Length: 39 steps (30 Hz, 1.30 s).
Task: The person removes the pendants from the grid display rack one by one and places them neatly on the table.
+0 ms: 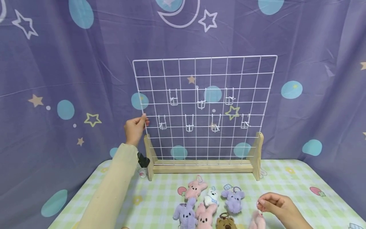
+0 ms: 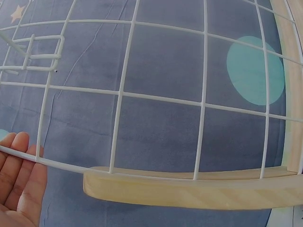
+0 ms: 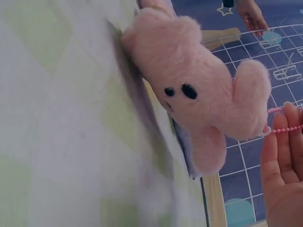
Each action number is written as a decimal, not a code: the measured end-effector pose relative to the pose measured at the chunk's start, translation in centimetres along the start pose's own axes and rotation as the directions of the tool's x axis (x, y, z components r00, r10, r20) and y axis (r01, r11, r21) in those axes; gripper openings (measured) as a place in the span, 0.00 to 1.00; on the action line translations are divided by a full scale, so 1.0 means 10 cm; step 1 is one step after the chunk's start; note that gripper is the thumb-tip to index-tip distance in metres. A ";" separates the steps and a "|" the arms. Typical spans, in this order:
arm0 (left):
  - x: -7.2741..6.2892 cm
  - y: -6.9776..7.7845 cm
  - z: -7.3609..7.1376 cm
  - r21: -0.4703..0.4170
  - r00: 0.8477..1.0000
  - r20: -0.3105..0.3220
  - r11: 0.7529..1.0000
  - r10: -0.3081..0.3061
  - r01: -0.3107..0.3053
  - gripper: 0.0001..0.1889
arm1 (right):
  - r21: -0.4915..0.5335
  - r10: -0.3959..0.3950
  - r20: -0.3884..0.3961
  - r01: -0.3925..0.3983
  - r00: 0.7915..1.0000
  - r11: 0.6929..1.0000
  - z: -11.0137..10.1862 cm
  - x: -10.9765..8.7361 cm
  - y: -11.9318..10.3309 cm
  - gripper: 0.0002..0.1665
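My left hand [image 1: 135, 129] grips the left edge wire of a white wire grid rack [image 1: 203, 76]; its fingers [image 2: 21, 170] pass behind that wire in the left wrist view. White hooks [image 1: 189, 123] hang in two rows on the grid with nothing on them. At the lower right, my right hand [image 1: 278, 208] pinches the pink bead chain [image 3: 284, 129] of a pink plush keychain [image 3: 189, 80]. The plush hangs low over the tablecloth, its long ears and black eyes showing in the right wrist view. Its lower part is cut off in the head view.
A wooden stand [image 1: 203, 168] holds the grid upright. In front lie more plush keychains, among them a purple one [image 1: 233, 201], a white one [image 1: 211, 197], a pink one [image 1: 195, 189] and a brown bear [image 1: 226, 223]. The checked tablecloth [image 1: 291, 190] meets a purple curtain [image 1: 323, 63].
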<state>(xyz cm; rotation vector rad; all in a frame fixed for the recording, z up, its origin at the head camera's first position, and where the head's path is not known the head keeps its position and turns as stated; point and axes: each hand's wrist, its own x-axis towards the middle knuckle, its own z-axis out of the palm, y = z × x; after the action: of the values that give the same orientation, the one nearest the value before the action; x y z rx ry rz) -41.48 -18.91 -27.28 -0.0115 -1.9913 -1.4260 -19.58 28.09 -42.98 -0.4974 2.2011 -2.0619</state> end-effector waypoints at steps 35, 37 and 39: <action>0.00 -0.01 0.00 -0.025 1.000 -0.002 1.000 -0.010 0.010 0.21 | 0.063 0.121 -0.127 -0.114 0.984 0.992 0.11 -0.03 -0.22 0.11; 0.00 -0.01 0.00 -0.017 1.000 0.000 1.000 -0.007 0.007 0.21 | 0.116 0.146 -0.145 -0.129 0.979 0.985 0.11 0.00 -0.20 0.11; 0.00 -0.01 -0.01 -0.015 1.000 0.001 1.000 -0.005 0.005 0.21 | 0.149 0.148 -0.168 -0.124 0.975 0.981 0.10 0.04 -0.18 0.11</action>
<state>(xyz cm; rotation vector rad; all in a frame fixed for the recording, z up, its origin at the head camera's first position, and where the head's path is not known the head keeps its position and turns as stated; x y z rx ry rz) -41.44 -18.98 -27.34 -0.0136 -1.9829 -1.4438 -19.31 26.92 -41.23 -0.1495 2.0950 -2.2409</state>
